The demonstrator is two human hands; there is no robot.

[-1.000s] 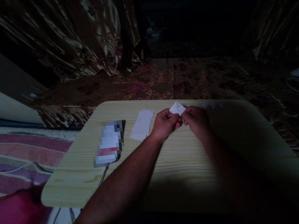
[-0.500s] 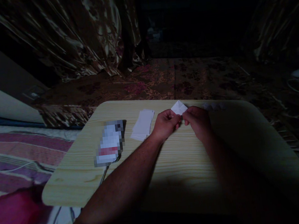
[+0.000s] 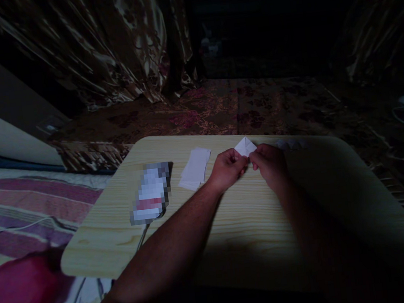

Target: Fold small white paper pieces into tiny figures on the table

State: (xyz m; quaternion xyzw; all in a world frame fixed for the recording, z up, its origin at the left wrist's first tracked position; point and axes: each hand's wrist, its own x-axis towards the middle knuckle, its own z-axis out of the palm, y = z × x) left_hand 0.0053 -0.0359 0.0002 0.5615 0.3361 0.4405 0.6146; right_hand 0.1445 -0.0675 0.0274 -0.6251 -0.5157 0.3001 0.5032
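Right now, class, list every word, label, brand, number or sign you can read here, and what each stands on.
No text can be read.
Phone-like device: pixelated, so any wording is unreadable.
Paper stack: no legible writing.
Folded paper: creases, no legible writing.

A pale, wood-grained table (image 3: 246, 219) carries a loose stack of white paper (image 3: 195, 167). Left of it lie a blurred, phone-like object (image 3: 150, 191) and a cable (image 3: 142, 237); small pale pieces (image 3: 290, 144) sit toward the far right.

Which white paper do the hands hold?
The folded paper, between left hand and right hand; the paper stack and small pale pieces lie on the table.
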